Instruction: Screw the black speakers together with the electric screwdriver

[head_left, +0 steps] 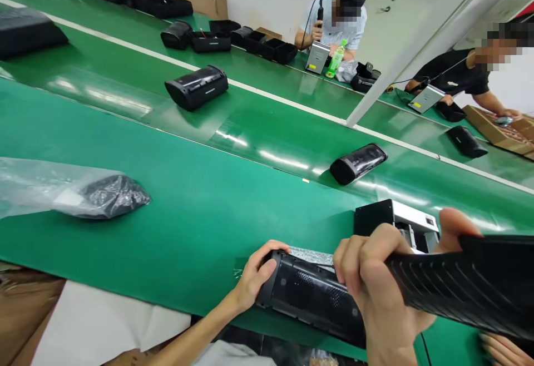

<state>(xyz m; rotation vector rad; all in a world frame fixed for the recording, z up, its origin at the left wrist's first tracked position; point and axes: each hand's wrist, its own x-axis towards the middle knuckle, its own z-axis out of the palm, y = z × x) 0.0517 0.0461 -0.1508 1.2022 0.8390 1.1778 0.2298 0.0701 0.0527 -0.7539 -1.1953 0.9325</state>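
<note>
A glossy black speaker housing (308,293) with perforated patches lies near the table's front edge. My left hand (256,277) grips its left end, thumb on top and fingers over the far side. In the foreground my right hand (384,282) is wrapped round the black ribbed handle of what looks like an electric screwdriver (454,282), held above the housing's right part. A thin dark shaft shows left of the right fingers; whether its tip touches the housing cannot be made out. My right hand and the tool hide the housing's right end.
A black-and-white boxy device (392,218) stands behind my right hand. A clear plastic bag (100,193) with dark contents lies left. Black housings (198,88) sit along the green line. Two people work opposite, beside a slanted white post (400,65). Another person's hand (507,349) shows bottom right.
</note>
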